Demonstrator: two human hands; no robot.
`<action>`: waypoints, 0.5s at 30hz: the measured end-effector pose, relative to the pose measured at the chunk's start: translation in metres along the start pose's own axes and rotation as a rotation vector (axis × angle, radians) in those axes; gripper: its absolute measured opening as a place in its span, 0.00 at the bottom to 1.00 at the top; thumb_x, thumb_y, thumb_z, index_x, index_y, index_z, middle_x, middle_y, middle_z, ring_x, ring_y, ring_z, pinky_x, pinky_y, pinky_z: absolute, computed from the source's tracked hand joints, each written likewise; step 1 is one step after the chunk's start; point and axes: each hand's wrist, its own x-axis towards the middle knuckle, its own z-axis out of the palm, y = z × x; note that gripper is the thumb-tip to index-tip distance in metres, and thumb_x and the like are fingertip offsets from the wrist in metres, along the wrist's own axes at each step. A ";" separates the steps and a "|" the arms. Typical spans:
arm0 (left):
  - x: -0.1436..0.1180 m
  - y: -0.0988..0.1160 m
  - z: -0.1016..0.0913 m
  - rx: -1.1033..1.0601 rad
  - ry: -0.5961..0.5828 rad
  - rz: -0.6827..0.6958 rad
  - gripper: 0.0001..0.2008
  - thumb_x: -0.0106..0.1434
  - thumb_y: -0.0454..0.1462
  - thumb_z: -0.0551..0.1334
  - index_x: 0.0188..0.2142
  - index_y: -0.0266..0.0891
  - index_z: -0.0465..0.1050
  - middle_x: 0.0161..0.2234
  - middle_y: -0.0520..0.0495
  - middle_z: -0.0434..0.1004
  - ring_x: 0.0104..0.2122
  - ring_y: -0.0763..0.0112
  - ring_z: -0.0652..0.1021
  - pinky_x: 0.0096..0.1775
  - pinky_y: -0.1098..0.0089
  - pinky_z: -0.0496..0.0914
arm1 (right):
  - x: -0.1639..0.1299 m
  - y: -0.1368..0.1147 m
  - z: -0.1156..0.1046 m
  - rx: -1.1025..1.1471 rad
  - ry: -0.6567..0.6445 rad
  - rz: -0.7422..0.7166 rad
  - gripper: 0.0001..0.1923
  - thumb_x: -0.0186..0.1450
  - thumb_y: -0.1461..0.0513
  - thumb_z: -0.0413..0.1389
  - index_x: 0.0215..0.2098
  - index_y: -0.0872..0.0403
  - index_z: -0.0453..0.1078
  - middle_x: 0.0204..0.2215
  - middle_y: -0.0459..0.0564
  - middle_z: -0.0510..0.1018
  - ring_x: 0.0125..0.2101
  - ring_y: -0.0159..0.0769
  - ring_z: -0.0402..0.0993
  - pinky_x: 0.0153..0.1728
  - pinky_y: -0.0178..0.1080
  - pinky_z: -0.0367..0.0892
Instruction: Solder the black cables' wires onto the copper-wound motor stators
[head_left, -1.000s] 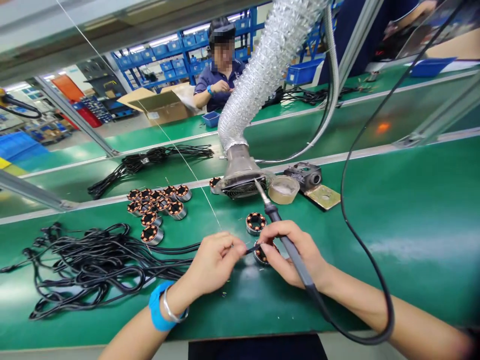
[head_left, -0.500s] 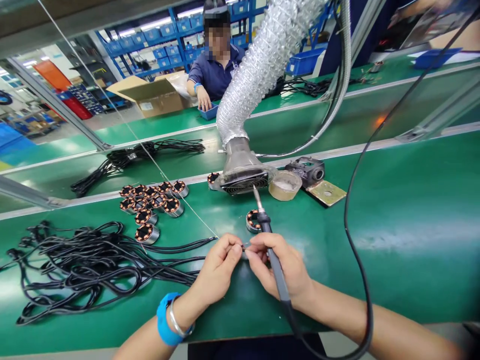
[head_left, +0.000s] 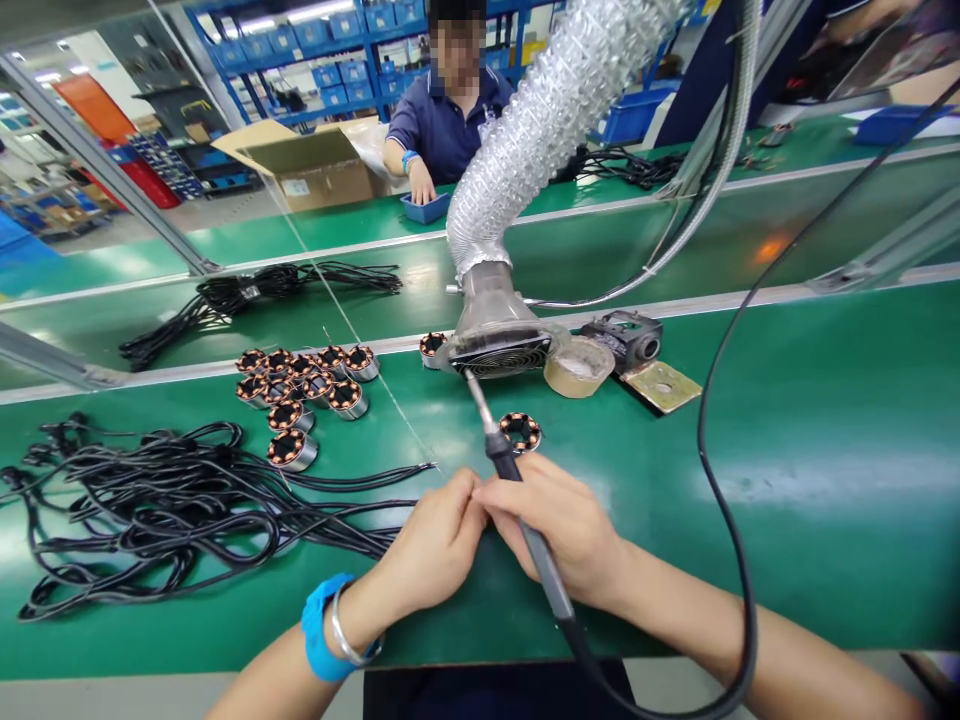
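Observation:
My right hand (head_left: pixel 574 525) is closed around a soldering iron (head_left: pixel 534 535), whose metal tip points up and left toward the fume extractor's grille. Closed in a pinch, my left hand (head_left: pixel 439 545) meets the right fingertips. A black cable (head_left: pixel 397 505) runs into the left hand; its end is hidden by the fingers. More black cables (head_left: pixel 187 510) lie tangled on the left, with several stripped ends close to my left hand. Just beyond my right hand sits a single copper-wound motor stator (head_left: pixel 519 432). Several other stators (head_left: pixel 292 450) are grouped at the left back.
The fume extractor hood (head_left: pixel 495 335) hangs from a silver duct (head_left: pixel 517 150) ahead. Beside it are a round, pale tub (head_left: pixel 577 366) and a soldering iron stand (head_left: pixel 630 340). The iron's cord loops over my right forearm. Across the bench, a person reaches into a blue tray (head_left: pixel 425 208).
The soldering iron's tip has swung left across the front of the grille. My hands have drawn closer, and the small dark piece between the fingertips is now covered. The camera view has shifted slightly.

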 end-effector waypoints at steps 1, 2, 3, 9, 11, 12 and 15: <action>0.000 0.001 0.000 0.011 0.000 -0.002 0.12 0.72 0.42 0.48 0.33 0.41 0.59 0.29 0.53 0.65 0.29 0.69 0.66 0.34 0.68 0.59 | 0.001 0.002 -0.002 -0.012 -0.027 0.004 0.14 0.64 0.72 0.52 0.45 0.54 0.66 0.28 0.49 0.75 0.28 0.35 0.69 0.30 0.39 0.69; 0.000 0.001 -0.001 0.016 -0.001 -0.005 0.12 0.72 0.43 0.48 0.33 0.41 0.60 0.28 0.53 0.64 0.29 0.70 0.66 0.34 0.68 0.59 | 0.001 0.004 -0.003 -0.012 -0.046 0.032 0.13 0.65 0.72 0.52 0.45 0.53 0.66 0.27 0.48 0.74 0.27 0.35 0.68 0.30 0.38 0.68; 0.001 0.002 -0.002 0.012 -0.003 -0.006 0.12 0.71 0.43 0.49 0.34 0.41 0.61 0.28 0.54 0.64 0.29 0.70 0.66 0.34 0.69 0.59 | 0.001 0.005 -0.006 0.004 -0.051 0.084 0.12 0.65 0.72 0.52 0.44 0.53 0.66 0.28 0.48 0.75 0.28 0.34 0.69 0.31 0.38 0.69; 0.009 0.001 -0.009 -0.195 -0.057 -0.030 0.14 0.69 0.45 0.52 0.31 0.39 0.62 0.26 0.55 0.62 0.28 0.73 0.63 0.32 0.71 0.58 | -0.006 0.014 -0.014 0.252 -0.063 0.369 0.11 0.64 0.68 0.55 0.43 0.51 0.65 0.30 0.44 0.74 0.27 0.29 0.71 0.29 0.32 0.70; 0.011 0.000 -0.009 -0.276 -0.076 -0.049 0.14 0.68 0.45 0.53 0.30 0.39 0.62 0.25 0.55 0.61 0.27 0.73 0.63 0.31 0.72 0.58 | -0.007 0.017 -0.014 0.250 -0.070 0.298 0.13 0.63 0.69 0.55 0.45 0.51 0.65 0.32 0.45 0.75 0.28 0.30 0.72 0.31 0.33 0.70; 0.011 -0.001 -0.009 -0.301 -0.079 -0.056 0.14 0.68 0.45 0.54 0.30 0.39 0.62 0.25 0.55 0.61 0.26 0.74 0.62 0.30 0.72 0.58 | -0.006 0.018 -0.013 0.229 -0.068 0.251 0.14 0.62 0.70 0.55 0.45 0.51 0.65 0.32 0.46 0.76 0.29 0.31 0.72 0.32 0.34 0.71; 0.013 -0.003 -0.007 -0.337 -0.074 -0.062 0.14 0.67 0.45 0.55 0.29 0.39 0.62 0.24 0.56 0.59 0.26 0.75 0.61 0.29 0.73 0.57 | -0.005 0.020 -0.012 0.144 -0.048 0.130 0.15 0.63 0.71 0.56 0.46 0.52 0.66 0.31 0.47 0.76 0.30 0.33 0.72 0.33 0.37 0.71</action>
